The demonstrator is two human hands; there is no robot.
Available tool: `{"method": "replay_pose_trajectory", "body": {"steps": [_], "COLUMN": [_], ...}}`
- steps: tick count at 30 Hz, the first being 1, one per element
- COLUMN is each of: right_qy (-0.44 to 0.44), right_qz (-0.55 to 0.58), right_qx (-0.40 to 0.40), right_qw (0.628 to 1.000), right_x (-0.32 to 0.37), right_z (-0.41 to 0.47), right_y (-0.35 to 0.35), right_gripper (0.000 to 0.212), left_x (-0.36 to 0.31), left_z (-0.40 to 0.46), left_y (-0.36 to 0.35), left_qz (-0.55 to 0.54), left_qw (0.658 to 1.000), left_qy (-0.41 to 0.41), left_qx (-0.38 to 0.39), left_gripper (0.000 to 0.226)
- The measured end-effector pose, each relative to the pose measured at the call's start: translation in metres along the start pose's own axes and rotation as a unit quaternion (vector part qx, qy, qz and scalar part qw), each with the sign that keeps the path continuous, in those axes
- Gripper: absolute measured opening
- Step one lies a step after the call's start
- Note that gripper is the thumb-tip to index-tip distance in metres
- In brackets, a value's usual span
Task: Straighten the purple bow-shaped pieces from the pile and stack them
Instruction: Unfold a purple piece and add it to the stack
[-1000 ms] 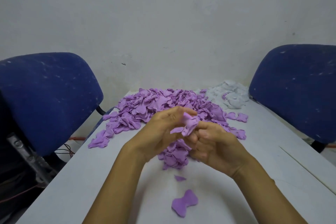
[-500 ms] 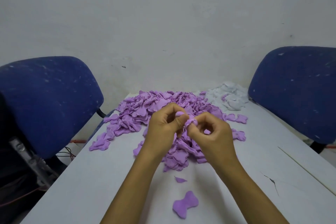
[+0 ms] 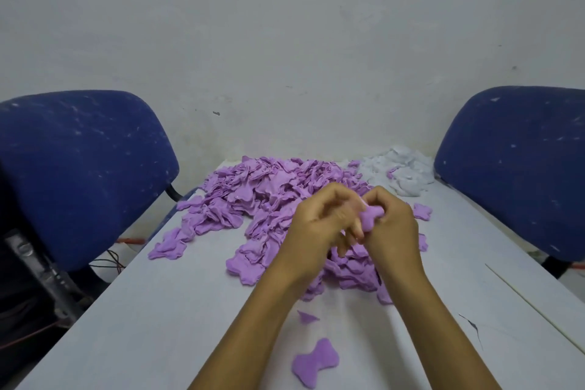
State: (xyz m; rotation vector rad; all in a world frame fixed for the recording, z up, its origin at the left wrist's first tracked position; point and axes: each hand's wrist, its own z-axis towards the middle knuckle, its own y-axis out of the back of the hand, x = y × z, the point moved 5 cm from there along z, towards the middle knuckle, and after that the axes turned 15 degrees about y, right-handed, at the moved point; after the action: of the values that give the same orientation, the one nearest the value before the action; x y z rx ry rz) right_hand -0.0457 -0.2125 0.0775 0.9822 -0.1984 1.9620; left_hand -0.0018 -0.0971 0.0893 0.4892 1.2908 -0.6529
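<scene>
Both hands are raised above the middle of the tabletop, close together and touching. Left hand: fingers curled, pinching one purple bow piece from its left side. Right hand: fingers curled round the same piece from the right. The piece is held between them, off the tabletop, crumpled, one lobe showing.

Purple pile: large loose heap across the far middle of the tabletop, spreading toward the left edge and running under the hands. Pieces lie overlapped, many curled.

White pile: smaller heap at the far right corner, touching the purple pile's edge.

One flat bow piece lies alone near the near edge, well apart from the pile. A small purple scrap lies between it and the pile.

Blue chair off the left edge; second blue chair off the right edge.
</scene>
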Motion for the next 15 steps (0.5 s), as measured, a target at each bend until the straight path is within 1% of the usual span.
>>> {"method": "replay_pose_trajectory", "body": {"steps": [1,3,6,9,12,13,15], "right_qy": [0.003,0.009,-0.019,-0.044,-0.087,-0.100,-0.132], "right_qz": [0.015,0.044,0.106,0.165,0.275,0.311,0.376], "right_qx": [0.007,0.018,0.068,0.118,0.194,0.220,0.253], "right_qw": [1.000,0.999,0.992,0.978,0.938,0.919,0.882], "right_x": [0.002,0.007,0.011,0.016,0.022,0.024,0.024], "right_z": [0.001,0.001,-0.006,-0.010,-0.014,-0.015,-0.016], "right_y": [0.000,-0.001,-0.009,-0.012,-0.014,-0.013,-0.007], "right_gripper": [0.018,0.012,0.026,0.026,0.016,0.014,0.022], "left_x": [0.003,0.005,0.006,0.001,-0.003,-0.005,-0.006], "left_z": [0.002,0.005,0.005,0.001,-0.004,-0.005,-0.005], "left_y": [0.005,0.018,0.025,0.031,0.033,0.035,0.042], "left_qz": [-0.037,-0.023,-0.028,-0.023,-0.027,-0.033,-0.041], "left_qw": [0.999,0.999,0.999,0.999,0.999,0.999,0.996], "left_qy": [0.021,0.021,0.017,-0.003,-0.009,-0.012,-0.022], "left_qx": [0.006,-0.021,-0.020,-0.027,-0.015,-0.025,-0.074], "left_gripper": [0.008,0.008,0.026,0.020,0.017,0.016,0.015]}}
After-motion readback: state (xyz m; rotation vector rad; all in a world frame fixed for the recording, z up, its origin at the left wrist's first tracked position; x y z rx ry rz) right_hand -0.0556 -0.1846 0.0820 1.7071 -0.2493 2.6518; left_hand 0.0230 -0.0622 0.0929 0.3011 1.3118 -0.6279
